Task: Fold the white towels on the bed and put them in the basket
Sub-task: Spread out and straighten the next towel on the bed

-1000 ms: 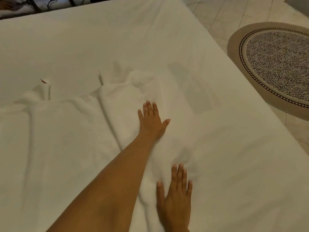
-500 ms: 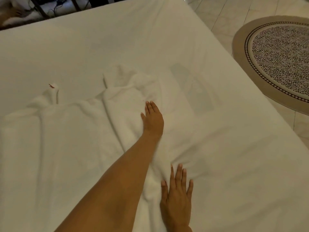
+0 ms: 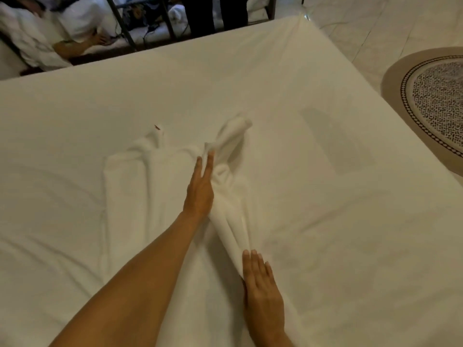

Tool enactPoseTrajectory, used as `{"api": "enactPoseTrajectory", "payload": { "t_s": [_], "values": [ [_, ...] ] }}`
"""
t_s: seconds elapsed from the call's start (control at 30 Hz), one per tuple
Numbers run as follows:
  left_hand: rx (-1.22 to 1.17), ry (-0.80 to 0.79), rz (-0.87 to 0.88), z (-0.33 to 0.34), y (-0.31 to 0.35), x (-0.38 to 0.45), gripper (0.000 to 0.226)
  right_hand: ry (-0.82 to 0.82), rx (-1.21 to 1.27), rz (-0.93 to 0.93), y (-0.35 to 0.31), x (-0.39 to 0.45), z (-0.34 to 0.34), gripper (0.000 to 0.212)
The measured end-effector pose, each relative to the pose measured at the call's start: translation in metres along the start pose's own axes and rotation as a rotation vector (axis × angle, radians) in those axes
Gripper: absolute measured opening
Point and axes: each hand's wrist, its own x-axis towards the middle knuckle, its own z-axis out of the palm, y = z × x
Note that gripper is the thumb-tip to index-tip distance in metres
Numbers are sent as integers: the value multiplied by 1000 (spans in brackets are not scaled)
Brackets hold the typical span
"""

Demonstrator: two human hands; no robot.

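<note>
Across the bed (image 3: 275, 83), a white towel (image 3: 150, 196) ridges beside the flat, seemingly empty left hand (image 3: 200, 189) and right hand (image 3: 263, 294); smooth it evenly.

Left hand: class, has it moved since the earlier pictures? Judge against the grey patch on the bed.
Yes. The left hand has slid left, further from the grey patch, pushing the towel edge along with it.

White towel (image 3: 150, 196), part-folded, spread on the bed (image 3: 250, 78)
Lies lengthwise mid-bed. Left part flat, its left edge turned over in a straight band. Right part gathered into a raised, rumpled ridge that runs from the near side to a rolled far corner. Small red tag (image 3: 157, 126) at the far-left corner.
</note>
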Motion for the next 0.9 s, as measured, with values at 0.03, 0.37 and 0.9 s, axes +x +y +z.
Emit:
{"api": "enactPoseTrajectory", "payload": {
  "t_s": [0.03, 0.37, 0.9],
  "values": [
    [27, 10, -37, -8, -18, -9, 86, -30, -11, -9, -13, -6, 5, 54],
    [412, -374, -109, -6, -135, -54, 64, -363, -83, 202, -33, -40, 49, 61],
    [441, -375, 116, 17, -92, -33, 64, -407, -25, 180, 1, 33, 41, 61]
  ]
}}
